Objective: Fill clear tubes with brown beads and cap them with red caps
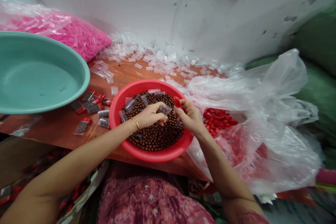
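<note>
A red bowl (123, 103) full of small brown beads (157, 136) sits on the wooden table in front of me. Both hands meet over it. My left hand (151, 114), a gold bangle at its wrist, pinches a small clear plastic bag (164, 109) that holds some brown beads. My right hand (190, 115) is closed on the same bag from the right and also holds a small red piece (177, 102) between its fingers. Several empty clear bags lie on the beads at the bowl's far side.
A large teal basin (39, 73) stands at the left. Filled little bags (90, 106) lie between it and the bowl. Empty clear bags (152, 59) litter the table by the wall. A pink bagful (73, 33) lies far left; a clear sack of red pieces (219, 119) sits right.
</note>
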### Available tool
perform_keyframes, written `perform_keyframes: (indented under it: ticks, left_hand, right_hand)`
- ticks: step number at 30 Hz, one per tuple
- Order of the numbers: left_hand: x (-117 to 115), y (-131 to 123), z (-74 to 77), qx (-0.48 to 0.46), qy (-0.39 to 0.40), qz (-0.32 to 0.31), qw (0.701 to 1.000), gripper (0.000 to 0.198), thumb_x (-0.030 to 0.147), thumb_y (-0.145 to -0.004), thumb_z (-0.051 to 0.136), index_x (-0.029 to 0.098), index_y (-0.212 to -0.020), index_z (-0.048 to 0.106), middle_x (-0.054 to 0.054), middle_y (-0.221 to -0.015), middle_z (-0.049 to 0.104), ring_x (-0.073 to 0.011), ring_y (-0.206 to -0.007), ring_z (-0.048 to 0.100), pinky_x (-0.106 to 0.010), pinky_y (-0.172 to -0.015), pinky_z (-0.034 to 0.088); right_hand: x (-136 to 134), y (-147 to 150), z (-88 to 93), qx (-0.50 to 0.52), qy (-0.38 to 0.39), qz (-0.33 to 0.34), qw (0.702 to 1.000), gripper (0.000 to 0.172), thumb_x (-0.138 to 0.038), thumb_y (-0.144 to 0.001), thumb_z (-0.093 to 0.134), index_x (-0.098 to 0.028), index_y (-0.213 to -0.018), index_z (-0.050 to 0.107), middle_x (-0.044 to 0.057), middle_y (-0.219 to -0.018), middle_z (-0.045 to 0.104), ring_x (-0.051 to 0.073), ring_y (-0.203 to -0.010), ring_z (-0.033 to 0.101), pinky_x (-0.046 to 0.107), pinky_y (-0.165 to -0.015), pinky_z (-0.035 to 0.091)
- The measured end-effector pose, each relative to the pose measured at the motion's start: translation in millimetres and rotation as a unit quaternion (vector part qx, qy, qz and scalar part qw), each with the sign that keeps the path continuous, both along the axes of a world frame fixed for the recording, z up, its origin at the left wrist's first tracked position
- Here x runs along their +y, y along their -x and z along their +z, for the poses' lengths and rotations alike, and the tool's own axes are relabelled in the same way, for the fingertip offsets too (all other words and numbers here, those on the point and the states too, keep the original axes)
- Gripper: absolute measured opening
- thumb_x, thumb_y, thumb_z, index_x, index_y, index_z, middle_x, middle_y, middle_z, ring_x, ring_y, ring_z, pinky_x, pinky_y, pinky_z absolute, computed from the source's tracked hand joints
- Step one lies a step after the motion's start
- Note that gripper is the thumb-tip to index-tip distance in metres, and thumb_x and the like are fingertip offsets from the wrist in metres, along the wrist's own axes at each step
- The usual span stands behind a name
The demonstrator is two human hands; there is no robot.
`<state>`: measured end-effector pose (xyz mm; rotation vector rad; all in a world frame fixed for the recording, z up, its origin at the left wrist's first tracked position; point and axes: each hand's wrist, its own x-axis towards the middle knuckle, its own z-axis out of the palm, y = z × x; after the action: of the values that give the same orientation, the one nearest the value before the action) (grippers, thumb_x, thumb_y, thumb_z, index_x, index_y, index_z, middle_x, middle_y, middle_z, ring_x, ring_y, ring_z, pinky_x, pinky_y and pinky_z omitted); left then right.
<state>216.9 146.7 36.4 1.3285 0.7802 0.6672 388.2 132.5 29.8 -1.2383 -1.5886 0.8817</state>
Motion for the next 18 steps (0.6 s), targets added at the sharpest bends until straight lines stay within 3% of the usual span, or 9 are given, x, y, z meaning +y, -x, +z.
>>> perform_keyframes:
  ticks: [2, 5, 12, 15, 18]
  left_hand:
    - [0.0, -1.3, 0.5, 0.003, -0.001, -0.013, 1.000, 0.014, 0.008, -0.065, 0.050, 0.015, -0.077, 0.047, 0.005, -0.059, 0.057, -0.0066, -0.050, 0.054, -0.021, -0.054, 0.046]
    - [-0.3, -2.5, 1.0, 0.024, -0.007, -0.019, 1.000, 0.012, 0.010, -0.066, 0.049, 0.015, -0.076, 0.047, 0.005, -0.059, 0.058, -0.0063, -0.045, 0.053, -0.020, -0.049, 0.044]
    - [-2.4, -1.5, 0.6, 0.048, -0.032, 0.012, 0.998, 0.011, 0.017, -0.069, 0.052, 0.016, -0.078, 0.046, 0.008, -0.051, 0.050, -0.0042, -0.037, 0.042, -0.016, -0.038, 0.034]
    - [-3.4, -2.4, -0.4, 0.061, -0.057, 0.028, 0.996, 0.014, 0.021, -0.068, 0.055, 0.016, -0.079, 0.048, 0.009, -0.052, 0.047, -0.0053, -0.041, 0.042, -0.017, -0.041, 0.035]
    - [-3.2, -4.1, -1.3, 0.057, -0.095, 0.048, 0.993, 0.012, 0.021, -0.065, 0.057, 0.015, -0.072, 0.049, 0.008, -0.054, 0.045, -0.0055, -0.048, 0.041, -0.018, -0.048, 0.037]
  right_hand:
    - [1.1, -0.7, 0.8, -0.075, -0.066, -0.001, 0.995, 0.020, -0.032, -0.082, 0.051, -0.020, -0.097, 0.058, 0.001, -0.078, 0.066, 0.014, -0.066, 0.061, 0.027, -0.061, 0.050]
    - [1.3, 0.0, 1.2, -0.207, -0.151, -0.005, 0.967, 0.030, -0.020, -0.083, 0.047, -0.022, -0.109, 0.061, 0.004, -0.096, 0.069, 0.018, -0.085, 0.064, 0.031, -0.077, 0.050]
    - [-6.5, 2.8, -1.5, -0.402, -0.297, -0.042, 0.865, 0.039, -0.017, -0.088, 0.039, -0.017, -0.123, 0.057, 0.005, -0.074, 0.063, 0.017, -0.069, 0.059, 0.028, -0.064, 0.047]
    - [-9.8, 1.4, -1.6, -0.403, -0.332, -0.022, 0.853, 0.040, -0.016, -0.088, 0.041, -0.018, -0.125, 0.054, 0.004, -0.071, 0.059, 0.015, -0.065, 0.057, 0.025, -0.061, 0.047]
    - [-11.2, 1.1, -2.9, -0.362, -0.342, 0.015, 0.867, 0.042, -0.014, -0.089, 0.041, -0.017, -0.129, 0.051, 0.003, -0.071, 0.059, 0.014, -0.063, 0.057, 0.024, -0.058, 0.048]
